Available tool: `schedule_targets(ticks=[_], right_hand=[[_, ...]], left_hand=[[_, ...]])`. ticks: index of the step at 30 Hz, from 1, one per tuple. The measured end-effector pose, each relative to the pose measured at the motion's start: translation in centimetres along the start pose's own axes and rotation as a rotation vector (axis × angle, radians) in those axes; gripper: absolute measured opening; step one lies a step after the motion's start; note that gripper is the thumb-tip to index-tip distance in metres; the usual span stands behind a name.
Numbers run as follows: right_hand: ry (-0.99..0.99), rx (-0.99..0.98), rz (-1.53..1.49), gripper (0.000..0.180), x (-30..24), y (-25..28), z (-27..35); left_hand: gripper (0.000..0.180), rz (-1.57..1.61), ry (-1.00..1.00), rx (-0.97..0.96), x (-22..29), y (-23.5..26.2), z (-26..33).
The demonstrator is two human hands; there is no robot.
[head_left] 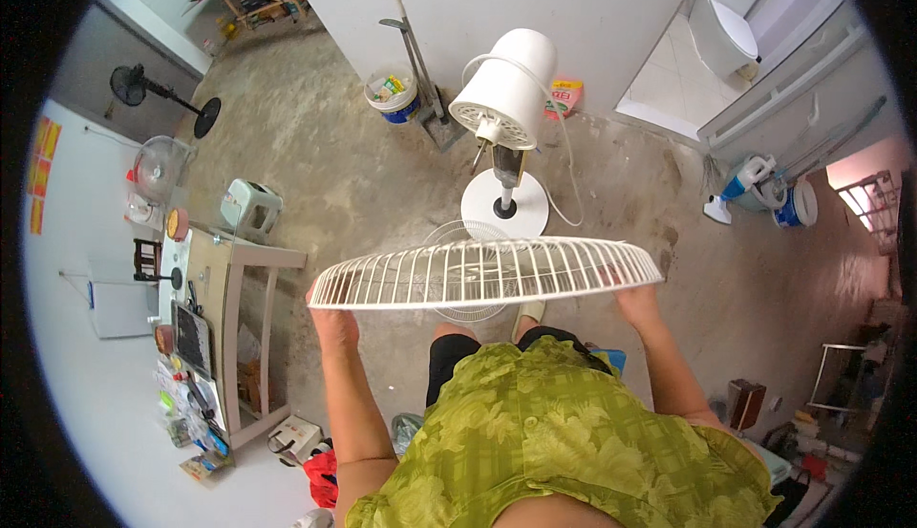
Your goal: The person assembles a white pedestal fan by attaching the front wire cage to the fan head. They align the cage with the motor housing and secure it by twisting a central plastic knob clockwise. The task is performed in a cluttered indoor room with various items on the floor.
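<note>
Grey concrete floor (373, 193) spreading below pale wall (611, 21), white pedestal fan (516, 79) standing ahead, forearms (351, 404) reaching forward, left hand (334, 325) and right hand (638, 302) gripping opposite ends of white wire grille (485, 273), spanning between fan and green top (564, 423)

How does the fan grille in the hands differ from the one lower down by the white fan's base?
The held grille is raised between the left hand and right hand; the lower grille sits down by the round base. The held grille shows nearly edge-on; the lower grille shows its round face. The held grille is in front; the lower grille is partly hidden behind it. Both are wire-ribbed.
</note>
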State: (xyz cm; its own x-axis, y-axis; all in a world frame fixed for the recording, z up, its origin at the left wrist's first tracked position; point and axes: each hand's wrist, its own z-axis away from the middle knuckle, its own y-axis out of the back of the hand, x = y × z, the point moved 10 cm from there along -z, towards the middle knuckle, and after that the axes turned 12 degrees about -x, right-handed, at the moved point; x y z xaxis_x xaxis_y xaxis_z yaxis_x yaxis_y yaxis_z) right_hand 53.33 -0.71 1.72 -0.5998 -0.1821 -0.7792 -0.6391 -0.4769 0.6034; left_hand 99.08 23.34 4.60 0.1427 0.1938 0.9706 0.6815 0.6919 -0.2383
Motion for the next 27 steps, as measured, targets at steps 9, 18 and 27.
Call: schedule_targets(ticks=[9,18,27], right_hand=[[-0.094,0.245,-0.424,0.033,-1.5,-0.9,1.1],[-0.203,0.415,-0.509,0.032,-8.3,-3.2,4.1],[-0.363,0.496,-0.439,0.026,-12.9,-3.6,8.5]], left_hand=[[0.037,-0.028,0.041,-0.3,-1.1,-4.6,-11.9],[0.036,-0.091,0.219,-0.674,1.2,-10.0,-20.0],[0.039,-0.087,0.345,-0.696,1.0,-10.0,-20.9]])
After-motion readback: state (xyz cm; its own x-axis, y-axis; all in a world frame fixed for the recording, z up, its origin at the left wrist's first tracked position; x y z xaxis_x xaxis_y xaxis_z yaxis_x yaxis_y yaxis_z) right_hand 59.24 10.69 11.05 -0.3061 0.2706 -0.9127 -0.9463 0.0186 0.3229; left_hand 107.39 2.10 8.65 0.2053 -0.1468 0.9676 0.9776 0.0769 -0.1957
